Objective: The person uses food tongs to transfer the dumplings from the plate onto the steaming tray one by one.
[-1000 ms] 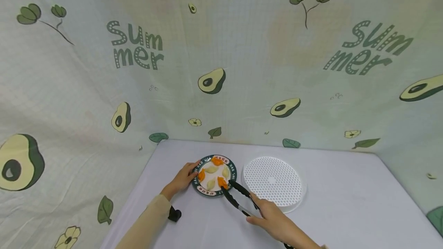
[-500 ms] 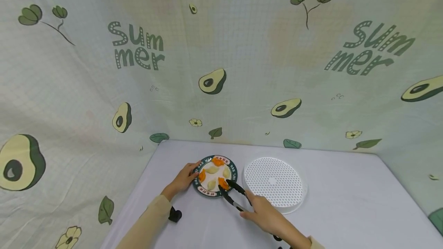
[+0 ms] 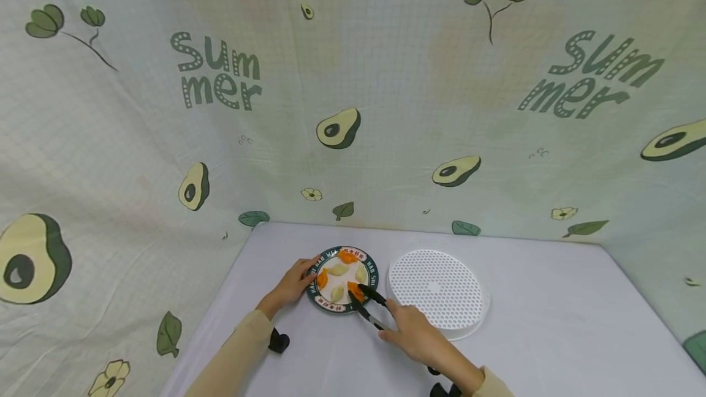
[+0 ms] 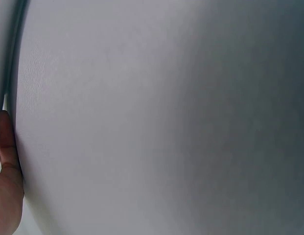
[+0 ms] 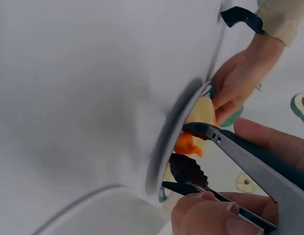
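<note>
On the table, my left hand (image 3: 293,284) holds the left rim of a round plate (image 3: 328,307) with a dark green patterned border. Orange and pale yellow dumpling-like pieces lie spread on it. My right hand (image 3: 412,331) grips black-tipped metal tongs (image 3: 371,311). Their two tips stand apart on either side of the orange dumpling (image 3: 354,290) at the plate's near right. The right wrist view shows the tong tips (image 5: 188,169) close around this orange dumpling (image 5: 187,144); firm contact cannot be made out. Only part of the left hand (image 4: 7,171) shows in the left wrist view, at the plate's edge.
A white round tray with many holes (image 3: 434,290) stands right of the plate, close beside the tongs. The white table (image 3: 551,323) ends at an avocado-print cloth (image 3: 386,189) at the back. A black strap (image 3: 278,342) hangs at the left wrist.
My right hand has moved a little left and away from me, bringing the tong tips closer about the orange dumpling; the tips have drawn nearer together. The left hand and plate stay still.
</note>
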A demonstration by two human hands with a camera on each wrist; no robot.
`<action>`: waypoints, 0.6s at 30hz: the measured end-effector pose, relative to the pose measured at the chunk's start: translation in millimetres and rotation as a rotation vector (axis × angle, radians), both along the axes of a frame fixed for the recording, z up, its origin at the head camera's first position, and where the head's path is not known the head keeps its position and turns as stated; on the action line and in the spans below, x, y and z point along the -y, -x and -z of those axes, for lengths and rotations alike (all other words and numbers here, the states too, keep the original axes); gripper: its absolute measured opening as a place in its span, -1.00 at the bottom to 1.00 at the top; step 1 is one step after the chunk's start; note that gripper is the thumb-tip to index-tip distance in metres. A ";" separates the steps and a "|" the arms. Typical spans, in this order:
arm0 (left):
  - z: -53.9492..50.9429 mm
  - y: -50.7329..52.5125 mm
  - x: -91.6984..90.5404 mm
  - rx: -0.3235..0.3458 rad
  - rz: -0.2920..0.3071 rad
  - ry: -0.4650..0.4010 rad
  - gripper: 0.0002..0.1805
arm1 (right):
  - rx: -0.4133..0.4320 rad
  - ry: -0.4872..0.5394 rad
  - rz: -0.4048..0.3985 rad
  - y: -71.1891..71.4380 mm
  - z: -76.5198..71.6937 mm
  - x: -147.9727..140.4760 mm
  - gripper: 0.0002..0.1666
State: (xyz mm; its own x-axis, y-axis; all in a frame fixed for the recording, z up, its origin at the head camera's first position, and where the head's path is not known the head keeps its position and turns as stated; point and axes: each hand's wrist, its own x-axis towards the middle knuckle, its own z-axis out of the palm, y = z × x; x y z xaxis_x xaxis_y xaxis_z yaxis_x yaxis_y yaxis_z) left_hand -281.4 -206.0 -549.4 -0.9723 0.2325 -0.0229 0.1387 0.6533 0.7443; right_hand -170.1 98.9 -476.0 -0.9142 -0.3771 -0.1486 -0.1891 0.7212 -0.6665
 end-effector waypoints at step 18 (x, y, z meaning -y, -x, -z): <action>-0.6 -0.8 1.1 -0.003 0.013 -0.001 -0.47 | 0.006 0.031 -0.023 -3.6 -2.1 -4.4 -0.19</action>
State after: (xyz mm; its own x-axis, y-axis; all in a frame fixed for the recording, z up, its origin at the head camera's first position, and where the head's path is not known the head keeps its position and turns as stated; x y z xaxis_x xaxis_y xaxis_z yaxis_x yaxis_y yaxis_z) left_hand -280.6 -207.0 -548.8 -0.9693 0.2450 -0.0202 0.1491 0.6511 0.7443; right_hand -166.5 103.3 -473.9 -0.9041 -0.4030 -0.1421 -0.2014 0.6953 -0.6899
